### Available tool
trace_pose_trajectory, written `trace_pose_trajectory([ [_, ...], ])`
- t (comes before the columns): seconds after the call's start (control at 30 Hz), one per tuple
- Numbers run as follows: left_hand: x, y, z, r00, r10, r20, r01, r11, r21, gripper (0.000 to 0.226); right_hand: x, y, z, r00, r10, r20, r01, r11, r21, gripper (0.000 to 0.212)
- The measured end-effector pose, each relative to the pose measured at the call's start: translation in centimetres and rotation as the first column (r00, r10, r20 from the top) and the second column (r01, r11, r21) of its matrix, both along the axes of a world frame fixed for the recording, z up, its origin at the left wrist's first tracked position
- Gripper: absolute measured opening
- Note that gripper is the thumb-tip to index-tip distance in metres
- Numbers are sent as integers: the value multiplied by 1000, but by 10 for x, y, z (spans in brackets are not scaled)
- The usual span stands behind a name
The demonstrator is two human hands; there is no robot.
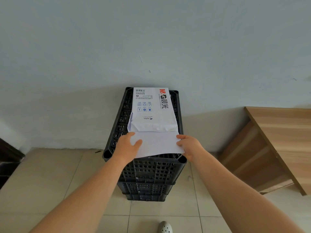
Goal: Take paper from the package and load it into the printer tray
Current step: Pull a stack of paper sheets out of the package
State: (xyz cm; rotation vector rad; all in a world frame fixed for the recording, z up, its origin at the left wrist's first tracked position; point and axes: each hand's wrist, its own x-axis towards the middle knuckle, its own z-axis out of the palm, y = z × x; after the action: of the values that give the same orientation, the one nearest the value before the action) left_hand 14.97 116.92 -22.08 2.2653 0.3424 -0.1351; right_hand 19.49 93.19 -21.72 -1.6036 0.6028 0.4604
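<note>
A white paper package (152, 109) with red and black print lies lengthwise on top of stacked black plastic crates (148, 172) against the wall. Its near end is torn open. A stack of white paper (158, 143) sticks out of that end toward me. My left hand (127, 146) grips the stack's left edge, thumb on top. My right hand (189, 145) grips its right edge. No printer shows in the view.
A wooden desk (276, 140) stands at the right, close to the crates. A dark object (8, 158) sits at the left edge. The floor is pale tile (50, 182). A white shoe (165, 227) shows at the bottom.
</note>
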Motion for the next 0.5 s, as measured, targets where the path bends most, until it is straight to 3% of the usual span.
trace_pose_trajectory([
  [0.1, 8, 6, 5, 981, 132, -140, -159, 966, -203, 52, -3, -2, 3, 1000, 2, -9, -3, 999, -32, 32],
  [0.17, 10, 12, 5, 955, 192, -225, -265, 891, -369, 44, -6, -5, 5, 1000, 22, -20, -23, 999, -38, 33],
  [0.27, 6, 18, 7, 938, 113, -327, -288, 779, -557, 42, -12, -7, 4, 1000, 9, -15, -9, 1000, -12, 30],
  [0.4, -8, 19, 5, 930, 84, -358, -318, 672, -669, 46, -30, -4, 8, 1000, 24, -9, -24, 1000, -9, 32],
  [0.5, -21, 21, 11, 942, 66, -330, -288, 668, -686, 48, -45, -1, 16, 1000, -22, -6, 22, 994, 106, 29],
])
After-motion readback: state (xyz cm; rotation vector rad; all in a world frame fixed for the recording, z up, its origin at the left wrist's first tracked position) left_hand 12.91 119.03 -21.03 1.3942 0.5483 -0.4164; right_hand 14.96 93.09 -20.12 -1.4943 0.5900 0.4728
